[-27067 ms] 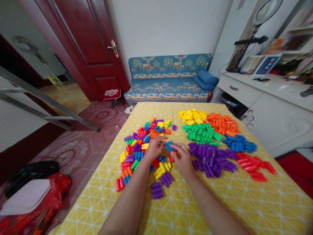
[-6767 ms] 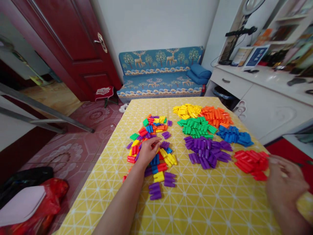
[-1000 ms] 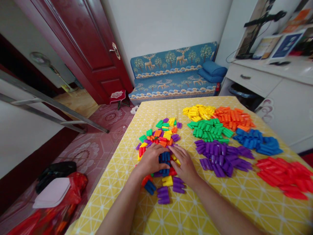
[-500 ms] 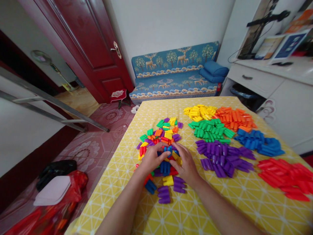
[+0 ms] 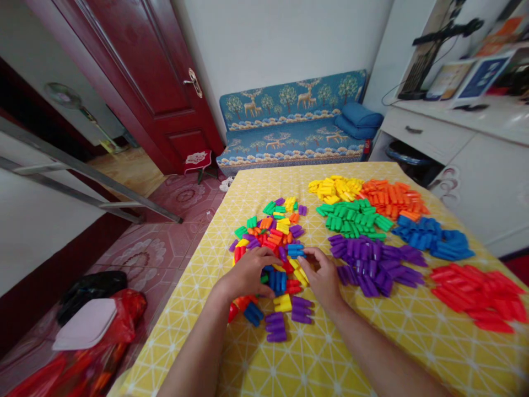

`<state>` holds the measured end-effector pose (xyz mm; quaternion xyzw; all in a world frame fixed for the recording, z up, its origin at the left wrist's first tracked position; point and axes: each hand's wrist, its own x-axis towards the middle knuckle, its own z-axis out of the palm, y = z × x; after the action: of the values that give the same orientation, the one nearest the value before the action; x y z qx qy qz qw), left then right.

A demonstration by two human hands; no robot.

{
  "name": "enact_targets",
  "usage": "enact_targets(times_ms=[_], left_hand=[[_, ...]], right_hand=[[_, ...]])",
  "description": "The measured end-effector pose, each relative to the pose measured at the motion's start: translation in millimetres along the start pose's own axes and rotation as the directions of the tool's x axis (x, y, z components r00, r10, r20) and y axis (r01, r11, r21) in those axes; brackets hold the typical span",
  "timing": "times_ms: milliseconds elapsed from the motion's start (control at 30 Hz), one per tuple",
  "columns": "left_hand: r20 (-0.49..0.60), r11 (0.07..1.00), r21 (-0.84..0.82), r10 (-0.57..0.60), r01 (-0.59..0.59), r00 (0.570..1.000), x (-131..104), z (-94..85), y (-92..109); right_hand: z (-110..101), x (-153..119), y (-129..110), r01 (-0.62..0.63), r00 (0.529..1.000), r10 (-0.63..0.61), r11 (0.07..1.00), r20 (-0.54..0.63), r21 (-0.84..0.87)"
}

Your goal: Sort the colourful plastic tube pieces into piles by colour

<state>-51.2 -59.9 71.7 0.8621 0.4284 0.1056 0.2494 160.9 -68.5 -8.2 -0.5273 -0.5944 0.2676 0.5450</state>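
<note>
A mixed pile of coloured plastic blocks [image 5: 273,231] lies on the yellow tablecloth [image 5: 372,347]. My left hand [image 5: 248,273] rests palm down on the pile's near edge, fingers curled over blue blocks [image 5: 276,280]; what it grips is hidden. My right hand [image 5: 325,275] pinches a blue block [image 5: 295,251] at its fingertips. To the right lie sorted heaps: yellow [image 5: 334,188], orange [image 5: 392,201], green [image 5: 353,218], blue [image 5: 433,240], purple [image 5: 372,259] and red [image 5: 475,289]. Loose purple blocks [image 5: 276,328] and a yellow one [image 5: 283,303] sit near my wrists.
A blue patterned sofa [image 5: 289,132] stands beyond the table's far edge, beside a dark red door [image 5: 136,71]. White cabinets [image 5: 475,160] run along the right. On the floor at left are a red bag [image 5: 95,353] and a slanting metal rail [image 5: 82,176].
The blue block has shifted right from my left fingers to my right fingertips. My left hand dropped back onto the pile's near edge. The mixed pile is smaller than 27 s ago.
</note>
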Motion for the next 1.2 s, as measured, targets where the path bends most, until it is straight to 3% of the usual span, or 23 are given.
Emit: enact_targets(times_ms=[200,400,500,633,900,967,1033,1100,1133,1167,1200], left_hand=[[-0.166,1.0,0.006,-0.027,0.028,0.986,12,25.4,-4],[-0.437,0.978,0.036,-0.169,0.204,0.884,31,46.8,-3],[-0.408,0.973,0.131,-0.121,0.189,0.905,33,47.7,3],[-0.335,0.965,0.201,-0.094,0.169,0.938,32,45.1,5],[-0.457,0.948,0.23,-0.094,0.22,0.884,38,55.8,-7],[-0.485,0.951,0.222,-0.085,0.216,0.87,39,58.2,-8],[-0.505,0.952,0.215,-0.082,0.217,0.859,39,59.6,-8],[-0.512,0.956,0.201,-0.082,0.213,0.855,39,60.2,-8],[-0.513,0.958,0.192,-0.087,0.213,0.854,39,60.4,-8],[-0.515,0.959,0.184,-0.093,0.216,0.852,39,60.5,-8],[-0.515,0.959,0.178,-0.099,0.22,0.851,39,60.6,-8]], right_hand=[[0,-1,1,-0.04,0.999,0.039,0.999,0.017,0.033],[3,0,1,-0.034,0.996,0.03,0.998,0.09,0.043],[4,0,1,-0.026,0.988,0.017,0.998,0.15,0.056],[2,0,-1,-0.012,0.99,0.004,0.999,0.143,0.051],[-6,-5,-12,0.099,0.995,-0.099,0.995,0.003,0.013],[-19,3,-15,0.109,0.992,-0.108,0.994,-0.065,0.001],[-44,18,-15,0.092,0.974,-0.09,0.996,-0.206,-0.001],[-80,40,-11,0.05,0.907,-0.038,0.999,-0.419,0.017],[-102,52,-5,0.05,0.846,-0.028,0.998,-0.532,0.026],[-127,64,3,0.039,0.796,-0.009,0.999,-0.606,0.037],[-152,76,14,0.001,0.788,0.04,0.998,-0.615,0.066]])
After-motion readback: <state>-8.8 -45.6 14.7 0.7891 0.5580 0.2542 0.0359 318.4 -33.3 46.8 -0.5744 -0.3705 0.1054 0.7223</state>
